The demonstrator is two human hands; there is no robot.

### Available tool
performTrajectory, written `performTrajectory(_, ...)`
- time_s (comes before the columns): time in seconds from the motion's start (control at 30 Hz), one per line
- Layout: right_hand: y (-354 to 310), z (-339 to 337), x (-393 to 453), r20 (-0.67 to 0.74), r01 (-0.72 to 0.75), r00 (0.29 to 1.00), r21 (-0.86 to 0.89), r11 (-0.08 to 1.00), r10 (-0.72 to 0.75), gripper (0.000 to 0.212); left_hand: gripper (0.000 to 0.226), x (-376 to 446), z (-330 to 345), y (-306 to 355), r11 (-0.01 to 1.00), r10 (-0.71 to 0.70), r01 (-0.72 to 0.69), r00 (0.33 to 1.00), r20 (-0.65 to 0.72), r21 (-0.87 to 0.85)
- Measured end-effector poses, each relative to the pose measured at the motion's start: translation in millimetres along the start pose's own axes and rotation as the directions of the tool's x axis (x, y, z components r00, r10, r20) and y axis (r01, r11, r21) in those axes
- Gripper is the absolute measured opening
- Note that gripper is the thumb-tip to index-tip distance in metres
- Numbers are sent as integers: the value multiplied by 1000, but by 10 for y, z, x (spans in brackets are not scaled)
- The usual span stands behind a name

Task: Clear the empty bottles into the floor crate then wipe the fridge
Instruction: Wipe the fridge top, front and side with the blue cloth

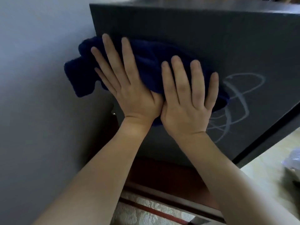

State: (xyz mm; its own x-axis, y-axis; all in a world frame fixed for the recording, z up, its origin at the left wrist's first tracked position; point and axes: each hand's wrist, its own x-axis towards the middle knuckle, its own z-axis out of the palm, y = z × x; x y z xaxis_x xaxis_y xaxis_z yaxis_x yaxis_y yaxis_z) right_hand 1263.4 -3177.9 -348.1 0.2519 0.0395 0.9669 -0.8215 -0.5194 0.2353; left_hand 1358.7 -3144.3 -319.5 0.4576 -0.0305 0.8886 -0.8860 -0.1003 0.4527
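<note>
Both the left hand [129, 96] and right hand [186, 108] are pressing flat, fingers straight, spreading the dark blue cloth [146, 62] against the fridge side [211, 38] for wiping.

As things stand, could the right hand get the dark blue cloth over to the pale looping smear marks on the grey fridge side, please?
Probably yes. The right hand presses the dark blue cloth flat on the grey fridge side, and the pale looping smear marks begin just beyond its little finger, with nothing between.

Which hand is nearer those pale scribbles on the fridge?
The right hand; its outer fingers almost reach the scribbles, while the left hand presses the cloth farther away.
</note>
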Motion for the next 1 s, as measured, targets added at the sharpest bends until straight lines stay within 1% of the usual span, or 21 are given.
performTrajectory(0.1,-160,-44,-818,202,104,974,-10,994,-100,65,80,-760,-1,-476,1000,2,-1,997,74,-10)
performTrajectory(0.13,-189,-63,-1088,265,144,954,-7,990,-137,69,84,-1025,6,-635,1000,13,-11,995,101,-14)
performTrajectory(0.2,-226,-93,-1590,370,200,910,2,980,-187,74,101,-1524,3,-906,1000,28,-28,984,174,-4)
performTrajectory(0.27,-243,-123,-2037,449,240,865,22,971,-224,84,113,-1978,-34,-1108,999,41,-49,961,272,22)
performTrajectory(0.3,-248,-134,-2238,479,264,843,25,964,-244,91,113,-2177,-55,-1187,997,50,-63,949,312,33)
performTrajectory(0.37,-255,-147,-2565,515,299,815,18,954,-266,102,107,-2476,-97,-1294,995,77,-97,923,376,35)
performTrajectory(0.43,-244,-139,-2746,523,302,810,14,953,-265,104,100,-2621,-123,-1328,994,88,-107,902,422,22)
performTrajectory(0.53,-223,-120,-2793,502,307,823,3,952,-267,95,97,-2639,-134,-1282,997,49,-73,890,454,35)
performTrajectory(0.6,-212,-123,-2742,474,271,843,34,962,-255,87,97,-2609,-134,-1179,999,1,-16,898,440,32)
performTrajectory(0.67,-159,-138,-2589,443,201,874,51,978,-203,79,97,-2517,-115,-988,998,-56,59,910,411,4)
performTrajectory(0.73,-38,-147,-2314,404,150,902,36,988,-152,80,95,-2300,-60,-737,992,-99,124,913,395,-37)
performTrajectory(0.83,229,-170,-1775,333,126,934,25,992,-128,92,90,-1818,19,-327,988,-83,121,937,339,-92)
performTrajectory(0.87,312,-181,-1569,311,123,942,22,992,-124,90,89,-1639,34,-202,989,-71,108,946,317,-99)
performTrajectory(1.0,599,-255,-725,224,110,969,2,994,-107,63,82,-883,34,276,993,-42,70,962,268,-94)
